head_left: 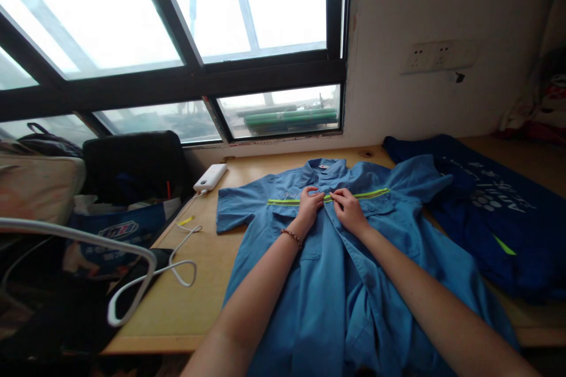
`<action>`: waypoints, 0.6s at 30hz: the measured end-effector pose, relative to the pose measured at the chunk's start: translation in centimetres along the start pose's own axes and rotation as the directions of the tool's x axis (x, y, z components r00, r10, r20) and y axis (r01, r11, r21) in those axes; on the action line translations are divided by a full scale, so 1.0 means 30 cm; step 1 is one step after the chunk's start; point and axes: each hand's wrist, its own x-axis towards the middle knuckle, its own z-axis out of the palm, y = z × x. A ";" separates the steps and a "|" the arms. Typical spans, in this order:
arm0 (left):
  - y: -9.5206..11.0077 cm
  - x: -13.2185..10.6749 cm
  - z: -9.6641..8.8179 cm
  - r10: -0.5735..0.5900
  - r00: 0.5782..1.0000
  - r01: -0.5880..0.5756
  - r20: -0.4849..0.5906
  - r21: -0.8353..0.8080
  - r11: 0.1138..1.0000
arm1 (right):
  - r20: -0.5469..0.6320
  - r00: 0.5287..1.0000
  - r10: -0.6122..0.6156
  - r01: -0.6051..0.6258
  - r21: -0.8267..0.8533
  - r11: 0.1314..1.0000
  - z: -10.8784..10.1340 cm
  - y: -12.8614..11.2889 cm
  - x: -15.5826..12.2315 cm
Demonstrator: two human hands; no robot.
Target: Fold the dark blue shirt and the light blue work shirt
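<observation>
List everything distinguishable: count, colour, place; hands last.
Work shirt: 1, blue, on table
Table: 1, tan, under shirt
Printed garment: 1, navy, table's right
Power bank: 1, white, table's left
Cable: 1, white, at power bank
Carrier bag: 1, blue, left of table
Handled bag: 1, black, far left
Bulky items: 2, black and cream, left
Window: 1, black-framed, behind table
Socket strip: 1, white, on wall
Bracelet: 1, brown, left wrist
Left hand, right hand: 2, bare, on shirt front

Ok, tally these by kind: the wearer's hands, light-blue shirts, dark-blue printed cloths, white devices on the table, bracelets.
Hands: 2 (left hand, right hand)
Light-blue shirt: 1
Dark-blue printed cloth: 1
White device: 1
Bracelet: 1
Total: 6
</observation>
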 end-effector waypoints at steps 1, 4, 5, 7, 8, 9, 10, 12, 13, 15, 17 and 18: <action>0.000 -0.001 0.000 0.005 1.000 -0.005 0.000 0.002 1.000 | 0.000 1.000 0.003 -0.003 0.000 1.000 0.000 0.001 0.000; -0.001 -0.006 0.002 0.036 0.999 -0.036 0.017 0.012 0.999 | 0.000 1.000 0.020 -0.020 -0.005 1.000 -0.002 0.003 0.000; -0.001 -0.009 0.003 0.052 0.998 -0.052 0.031 0.016 0.999 | 0.000 1.000 0.024 -0.024 -0.008 1.000 -0.003 0.003 0.000; 0.001 -0.016 0.005 0.089 0.994 -0.091 0.065 0.026 0.996 | 0.005 1.000 0.025 -0.025 -0.021 0.999 -0.004 0.003 -0.002; 0.003 -0.020 0.007 0.106 0.991 -0.109 0.080 0.034 0.993 | 0.008 1.000 0.023 -0.022 -0.031 0.999 -0.004 0.003 -0.003; 0.005 -0.024 0.008 0.118 0.989 -0.123 0.090 0.046 0.991 | 0.013 1.000 0.020 -0.019 -0.044 0.999 -0.004 0.004 -0.004; 0.008 -0.029 0.010 0.125 0.987 -0.131 0.096 0.061 0.989 | 0.021 1.000 0.019 -0.017 -0.057 0.998 -0.002 0.005 -0.006; 0.014 -0.036 0.013 0.126 0.987 -0.136 0.102 0.094 0.986 | 0.040 0.999 0.027 -0.024 -0.080 0.996 0.001 0.009 -0.007; 0.016 -0.039 0.014 0.126 0.986 -0.137 0.108 0.108 0.985 | 0.049 0.998 0.040 -0.035 -0.087 0.996 0.004 0.012 -0.007; 0.017 -0.043 0.014 0.138 0.981 -0.155 0.133 0.127 0.980 | 0.067 0.994 0.081 -0.076 -0.083 0.994 0.010 0.024 -0.006; 0.012 -0.043 0.011 0.160 0.973 -0.184 0.168 0.136 0.973 | 0.089 0.986 0.140 -0.137 -0.039 0.990 0.017 0.041 -0.001; 0.008 -0.041 0.010 0.170 0.968 -0.197 0.183 0.141 0.970 | 0.102 0.981 0.167 -0.168 0.002 0.986 0.019 0.051 0.001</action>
